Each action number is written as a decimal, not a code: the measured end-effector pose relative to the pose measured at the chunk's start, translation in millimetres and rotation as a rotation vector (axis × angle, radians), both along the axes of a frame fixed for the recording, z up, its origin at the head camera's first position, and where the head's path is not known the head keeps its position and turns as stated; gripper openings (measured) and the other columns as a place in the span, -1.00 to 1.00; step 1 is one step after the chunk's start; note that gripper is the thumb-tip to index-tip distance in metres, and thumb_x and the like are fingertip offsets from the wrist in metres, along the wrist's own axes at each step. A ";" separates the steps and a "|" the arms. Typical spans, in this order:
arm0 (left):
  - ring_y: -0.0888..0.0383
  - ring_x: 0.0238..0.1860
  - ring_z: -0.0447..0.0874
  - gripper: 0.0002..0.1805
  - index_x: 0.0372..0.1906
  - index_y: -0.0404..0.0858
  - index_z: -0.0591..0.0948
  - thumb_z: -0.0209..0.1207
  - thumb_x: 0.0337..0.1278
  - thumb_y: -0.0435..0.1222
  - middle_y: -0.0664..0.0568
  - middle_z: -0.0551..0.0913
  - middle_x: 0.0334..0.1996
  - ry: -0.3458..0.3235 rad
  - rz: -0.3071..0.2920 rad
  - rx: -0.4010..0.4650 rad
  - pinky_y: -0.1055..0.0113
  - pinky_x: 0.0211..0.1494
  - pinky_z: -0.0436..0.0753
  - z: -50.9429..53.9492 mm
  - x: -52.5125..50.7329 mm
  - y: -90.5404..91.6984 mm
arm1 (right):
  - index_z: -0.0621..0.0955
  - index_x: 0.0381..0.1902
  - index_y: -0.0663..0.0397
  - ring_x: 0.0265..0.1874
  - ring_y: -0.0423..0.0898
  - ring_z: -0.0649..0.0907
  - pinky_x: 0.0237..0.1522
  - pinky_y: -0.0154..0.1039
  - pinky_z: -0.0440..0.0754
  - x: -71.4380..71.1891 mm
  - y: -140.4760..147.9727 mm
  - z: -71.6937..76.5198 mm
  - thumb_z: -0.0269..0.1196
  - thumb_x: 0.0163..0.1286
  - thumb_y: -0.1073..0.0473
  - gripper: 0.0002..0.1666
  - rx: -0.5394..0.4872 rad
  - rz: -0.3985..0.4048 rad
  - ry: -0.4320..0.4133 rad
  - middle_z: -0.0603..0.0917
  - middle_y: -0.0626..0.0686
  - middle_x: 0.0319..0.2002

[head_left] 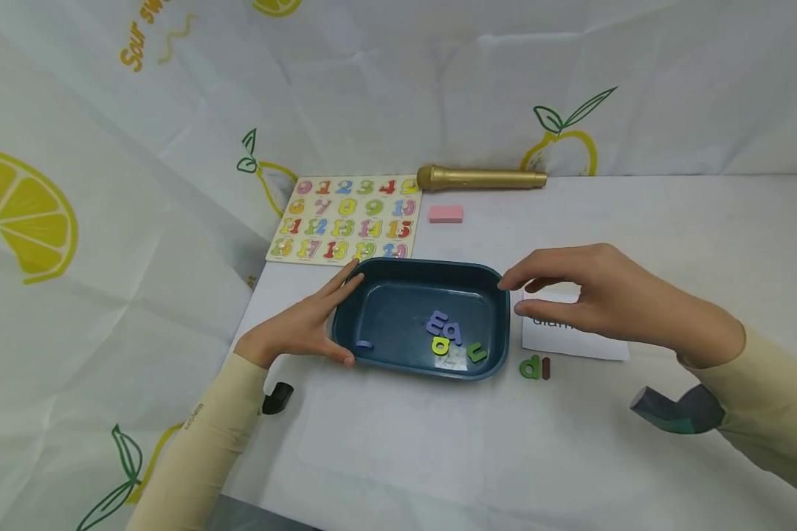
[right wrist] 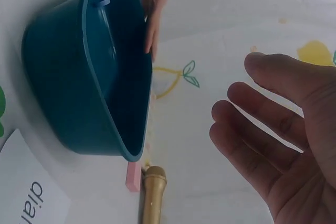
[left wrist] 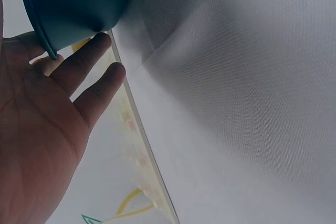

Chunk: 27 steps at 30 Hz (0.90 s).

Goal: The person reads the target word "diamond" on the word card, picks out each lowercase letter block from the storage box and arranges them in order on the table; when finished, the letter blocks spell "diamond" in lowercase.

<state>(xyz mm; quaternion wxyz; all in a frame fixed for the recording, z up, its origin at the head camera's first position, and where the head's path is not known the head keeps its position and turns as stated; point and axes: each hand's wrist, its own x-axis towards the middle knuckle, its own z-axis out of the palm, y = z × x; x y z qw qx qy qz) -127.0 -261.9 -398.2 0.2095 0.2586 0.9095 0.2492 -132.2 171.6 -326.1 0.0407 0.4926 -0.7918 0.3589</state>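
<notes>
A dark teal plastic tub (head_left: pixel 398 365) sits on the white-covered table, with several small coloured letters inside, among them a yellow one (head_left: pixel 441 346), a green one (head_left: pixel 477 352) and a purple one (head_left: pixel 364 344). My left hand (head_left: pixel 305 324) touches the tub's left end, fingers straight and spread, thumb at the near side. Just beyond the right rim hovers my right hand (head_left: pixel 591 291), fingers loosely bent with nothing held. Beneath it lies a white card (head_left: pixel 571 343), its printed word partly hidden. A green letter (head_left: pixel 530 367) and a narrow red-brown letter (head_left: pixel 546 368) lie side by side in front of the card.
Behind the tub, a number puzzle board (head_left: pixel 345 221) lies at the back left. A gold microphone (head_left: pixel 485 178) rests along the back, with a pink block (head_left: pixel 446 214) in front of it. White lemon-print cloth (head_left: pixel 398 88) hangs behind and at left.
</notes>
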 end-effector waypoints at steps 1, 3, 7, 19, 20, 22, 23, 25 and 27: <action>0.02 0.61 -0.22 0.52 0.66 -0.10 -0.17 0.66 -0.30 0.00 0.10 -0.42 0.64 0.001 -0.002 0.002 -0.07 0.47 0.23 -0.1 0.0 -0.1 | 0.70 0.07 -0.14 -0.17 -0.31 0.67 -0.13 -0.51 0.58 -1.4 -3.8 -0.8 0.55 0.08 0.38 -0.41 0.005 0.017 0.000 0.71 -0.27 -0.04; 0.02 0.61 -0.22 0.52 0.66 -0.11 -0.18 0.67 -0.31 -0.01 0.08 -0.41 0.64 0.006 -0.006 0.004 -0.08 0.47 0.23 -0.2 -0.1 -0.3 | 0.69 0.08 -0.14 -0.15 -0.32 0.66 -0.12 -0.45 0.60 -4.0 -11.6 -2.9 0.55 0.12 0.34 -0.44 0.018 0.049 -0.010 0.70 -0.27 -0.02; 0.02 0.61 -0.22 0.52 0.66 -0.11 -0.19 0.66 -0.31 0.00 0.09 -0.42 0.64 0.007 -0.009 0.003 -0.07 0.47 0.24 -0.5 0.0 -0.9 | 0.68 0.12 -0.16 -0.09 -0.32 0.65 -0.11 -0.31 0.65 -7.6 -28.3 -8.1 0.52 0.22 0.22 -0.50 0.065 0.101 -0.056 0.68 -0.29 0.03; 0.06 0.61 -0.22 0.52 0.67 -0.09 -0.18 0.66 -0.31 0.02 0.19 -0.44 0.63 -0.001 0.003 0.001 -0.05 0.48 0.23 -1.2 -0.1 0.4 | 0.69 0.12 -0.07 -0.03 -0.24 0.67 0.01 -0.17 0.68 -18.1 -57.7 -24.2 0.46 0.31 0.19 -0.59 0.083 0.236 -0.258 0.69 -0.17 0.06; 0.06 0.61 -0.22 0.52 0.67 -0.09 -0.18 0.66 -0.30 0.02 0.19 -0.43 0.63 -0.001 0.003 0.002 -0.05 0.48 0.23 -1.2 0.1 0.2 | 0.68 0.13 -0.08 -0.01 -0.24 0.66 0.02 -0.17 0.67 -19.2 -59.1 -26.5 0.46 0.32 0.18 -0.58 0.092 0.242 -0.274 0.69 -0.18 0.07; 0.05 0.61 -0.23 0.52 0.67 -0.09 -0.18 0.66 -0.30 0.01 0.18 -0.43 0.63 -0.002 0.003 0.004 -0.06 0.48 0.23 -0.9 0.6 0.2 | 0.68 0.14 -0.09 0.02 -0.24 0.65 0.05 -0.19 0.66 -20.6 -62.5 -31.4 0.46 0.32 0.16 -0.57 0.104 0.255 -0.300 0.69 -0.17 0.08; 0.06 0.61 -0.23 0.52 0.67 -0.09 -0.18 0.66 -0.30 0.01 0.18 -0.43 0.63 -0.002 0.004 0.004 -0.06 0.48 0.23 -0.9 0.6 0.2 | 0.68 0.14 -0.09 0.02 -0.23 0.65 0.05 -0.18 0.66 -20.8 -64.2 -34.0 0.46 0.31 0.17 -0.57 0.109 0.259 -0.310 0.69 -0.15 0.09; 0.05 0.61 -0.23 0.52 0.66 -0.09 -0.18 0.66 -0.30 0.01 0.16 -0.43 0.64 0.001 0.003 0.005 -0.06 0.48 0.23 -1.2 0.4 0.3 | 0.68 0.14 -0.10 0.03 -0.20 0.66 0.06 -0.20 0.65 -20.8 -68.9 -39.2 0.47 0.30 0.18 -0.56 0.122 0.266 -0.317 0.69 -0.14 0.09; 0.05 0.61 -0.23 0.52 0.66 -0.09 -0.18 0.66 -0.31 0.01 0.13 -0.42 0.64 0.004 0.003 0.005 -0.06 0.48 0.23 -1.7 0.5 0.3 | 0.68 0.15 -0.09 0.03 -0.16 0.67 0.06 -0.21 0.64 -20.3 -73.9 -45.1 0.48 0.29 0.19 -0.54 0.132 0.279 -0.313 0.68 -0.12 0.11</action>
